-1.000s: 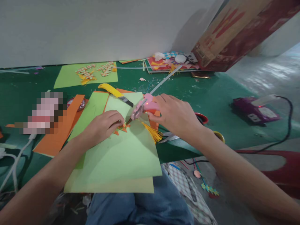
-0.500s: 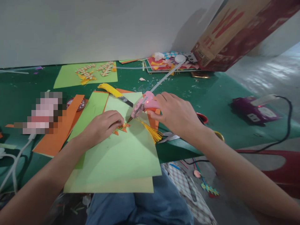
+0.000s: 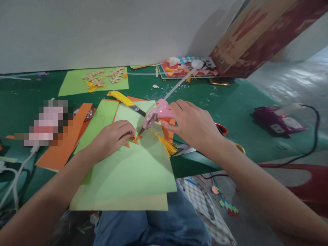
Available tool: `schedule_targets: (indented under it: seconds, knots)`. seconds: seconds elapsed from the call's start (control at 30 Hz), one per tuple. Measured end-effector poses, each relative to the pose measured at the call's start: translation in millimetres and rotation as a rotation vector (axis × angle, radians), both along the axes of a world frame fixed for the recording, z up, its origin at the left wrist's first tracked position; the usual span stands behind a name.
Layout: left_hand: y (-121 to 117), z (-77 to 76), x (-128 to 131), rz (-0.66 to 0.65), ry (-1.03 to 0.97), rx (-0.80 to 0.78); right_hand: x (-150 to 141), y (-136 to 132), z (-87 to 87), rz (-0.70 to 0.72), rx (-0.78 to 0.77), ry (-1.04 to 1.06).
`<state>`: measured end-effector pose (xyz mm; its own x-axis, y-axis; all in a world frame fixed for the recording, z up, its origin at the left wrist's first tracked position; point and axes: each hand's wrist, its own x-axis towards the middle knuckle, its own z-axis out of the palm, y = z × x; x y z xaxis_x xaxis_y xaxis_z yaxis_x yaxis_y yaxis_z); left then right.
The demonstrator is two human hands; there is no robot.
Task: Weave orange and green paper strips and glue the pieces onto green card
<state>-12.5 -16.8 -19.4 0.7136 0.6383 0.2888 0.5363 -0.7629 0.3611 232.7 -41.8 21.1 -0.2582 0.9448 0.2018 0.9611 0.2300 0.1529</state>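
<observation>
My right hand [image 3: 189, 119] grips a pink glue gun [image 3: 160, 111] with a small lit light; a long translucent glue stick [image 3: 179, 85] sticks out of its back. The gun's nozzle points down at a small orange and green woven paper piece [image 3: 134, 139]. My left hand [image 3: 116, 136] pinches that piece, its fingers covering part of it. Beneath lie light green paper sheets [image 3: 138, 174]. A yellow tassel [image 3: 166, 145] rests just right of the nozzle, and a yellow-handled knife [image 3: 125, 99] lies beyond the hands.
Orange paper strips [image 3: 58, 150] and a pixelated pink object [image 3: 48, 123] with a white cable are at left. Scissors [image 3: 184, 150] lie under my right forearm. Woven paper pieces [image 3: 94, 78] sit on green paper behind. A purple packet [image 3: 279, 119] and paper bag [image 3: 246, 37] stand right.
Almost nothing differs. Both hands, the glue gun and the woven paper piece stay in place.
</observation>
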Motion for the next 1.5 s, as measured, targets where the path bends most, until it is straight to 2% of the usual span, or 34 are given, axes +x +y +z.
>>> schedule_targets:
  seconds: [0.23, 1.17, 1.3, 1.5]
  knots:
    - [0, 0.7, 0, 0.005, 0.006, -0.003, 0, -1, -1.9, 0.019, 0.049, -0.004]
    - [0, -0.2, -1, 0.002, 0.011, -0.01, -1, -4, 4.6, 0.012, -0.002, -0.012]
    - [0, -0.3, -1, 0.001, 0.01, -0.021, -2, -4, 4.8, 0.04, 0.038, -0.006]
    - [-1, 1.2, 0, 0.003, 0.008, -0.019, -1, -6, 9.4, 0.037, -0.03, -0.039]
